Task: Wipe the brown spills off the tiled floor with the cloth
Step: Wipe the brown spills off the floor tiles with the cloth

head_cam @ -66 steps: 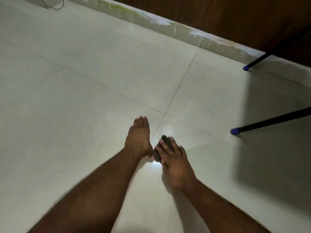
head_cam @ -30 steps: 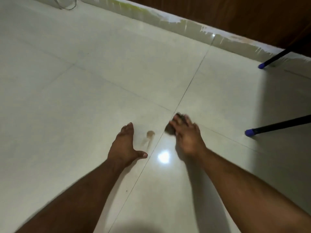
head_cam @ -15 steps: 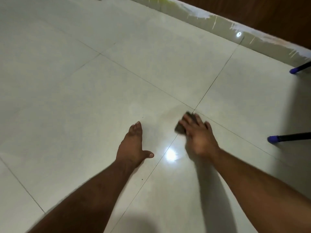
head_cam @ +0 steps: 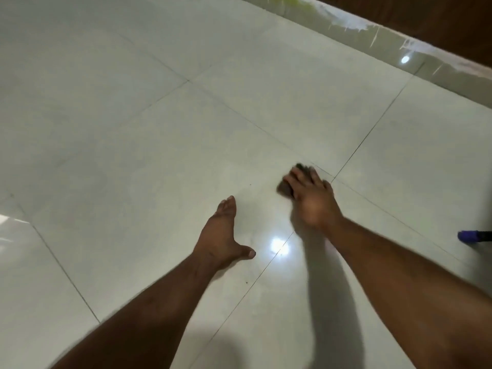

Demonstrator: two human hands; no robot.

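My right hand [head_cam: 310, 198] presses a small dark cloth [head_cam: 285, 188] flat against the pale tiled floor [head_cam: 159, 145], just left of a tile corner. Only the cloth's left and far edges show past my fingers, and the hand is blurred. My left hand [head_cam: 222, 233] rests flat on the floor to the left and nearer me, fingers together, thumb out, holding nothing. No brown spill shows on the tiles around the cloth.
A black leg with a blue tip [head_cam: 470, 236] lies at the right edge. A glossy skirting [head_cam: 372, 41] under a dark wooden wall runs along the far right. A bright light reflection [head_cam: 277, 246] sits between my hands.
The brown spot seen between my hands one second ago is gone. My right hand and the cloth have slid slightly left past the grout line. The view has turned left.
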